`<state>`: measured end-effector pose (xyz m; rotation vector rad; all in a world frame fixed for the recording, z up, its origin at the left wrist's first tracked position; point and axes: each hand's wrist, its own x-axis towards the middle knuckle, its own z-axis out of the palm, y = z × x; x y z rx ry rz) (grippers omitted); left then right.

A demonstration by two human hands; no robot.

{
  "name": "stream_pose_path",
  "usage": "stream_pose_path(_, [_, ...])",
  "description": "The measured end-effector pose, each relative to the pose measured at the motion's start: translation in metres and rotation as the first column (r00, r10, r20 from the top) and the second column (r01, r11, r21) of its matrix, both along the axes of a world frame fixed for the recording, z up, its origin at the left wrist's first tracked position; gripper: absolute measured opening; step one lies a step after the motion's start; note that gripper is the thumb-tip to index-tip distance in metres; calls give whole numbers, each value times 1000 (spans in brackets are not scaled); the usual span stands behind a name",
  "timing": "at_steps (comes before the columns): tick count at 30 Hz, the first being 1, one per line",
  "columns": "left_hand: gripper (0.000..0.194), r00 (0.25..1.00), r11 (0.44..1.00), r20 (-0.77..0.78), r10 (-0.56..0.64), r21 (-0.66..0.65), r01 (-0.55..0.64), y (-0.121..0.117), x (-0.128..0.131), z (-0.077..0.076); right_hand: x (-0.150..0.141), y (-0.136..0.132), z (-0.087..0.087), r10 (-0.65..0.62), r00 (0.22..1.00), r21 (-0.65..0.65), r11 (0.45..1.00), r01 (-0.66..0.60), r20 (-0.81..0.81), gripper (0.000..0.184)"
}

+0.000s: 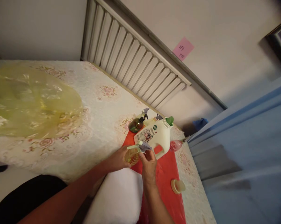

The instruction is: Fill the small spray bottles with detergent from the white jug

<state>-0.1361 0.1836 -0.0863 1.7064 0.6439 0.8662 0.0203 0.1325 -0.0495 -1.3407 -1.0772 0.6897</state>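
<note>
My left hand point(118, 159) is wrapped round a small clear spray bottle of yellowish liquid point(132, 155), held over a red cloth point(168, 169). My right hand point(148, 165) pinches the bottle's grey and pale green trigger head point(140, 146). Right behind it a white detergent jug with a green spout point(157, 136) lies tilted on the red cloth. A dark green pump bottle point(137, 123) and another spray bottle point(154, 119) lie beyond the jug. A pale cap point(177, 186) rests on the cloth to my right.
The cloth lies on a floral bedspread point(100, 109). A crumpled yellow plastic sheet point(30, 102) covers the bed's left part. A pink bottle point(176, 145) lies at the bed's right edge. A white cushion point(118, 196) sits near me. A radiator point(135, 59) and blue bedding point(247, 140) bound the bed.
</note>
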Motion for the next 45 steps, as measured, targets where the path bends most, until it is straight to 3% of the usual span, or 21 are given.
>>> stream_pose_path(5, [57, 999, 996, -32, 4, 88, -2, 0, 0, -1, 1, -2, 5, 81, 993, -17, 997, -80, 82, 29])
stream_pose_path(10, [70, 996, 996, -59, 64, 68, -60, 1, 2, -14, 0, 4, 4, 20, 1000, -9, 1000, -19, 17, 34])
stream_pose_path(14, [66, 995, 996, -76, 72, 59, -67, 2, 4, -20, 1, 6, 0, 108, 994, 33, 994, -107, -16, 47])
stream_pose_path(18, [67, 996, 996, -63, 68, 62, -64, 2, 3, -19, 2, 3, 2, 179, 984, 24, 984, -179, -10, 38])
stream_pose_path(25, [63, 992, 995, -93, 83, 55, -78, -1, 3, -15, 0, 5, 8, -24, 982, -28, 999, 30, 189, 35])
stream_pose_path(30, [55, 996, 996, -59, 63, 65, -59, -1, 2, -11, 2, -1, 10, 169, 980, -12, 986, -168, 105, 39])
stream_pose_path(37, [61, 996, 996, -57, 75, 52, -72, -1, 4, -13, 0, 8, 9, 54, 996, 7, 998, -55, 66, 28])
stream_pose_path(45, [66, 997, 997, -50, 66, 49, -64, 1, 3, -16, 2, 0, 10, 180, 983, -6, 984, -180, 38, 33])
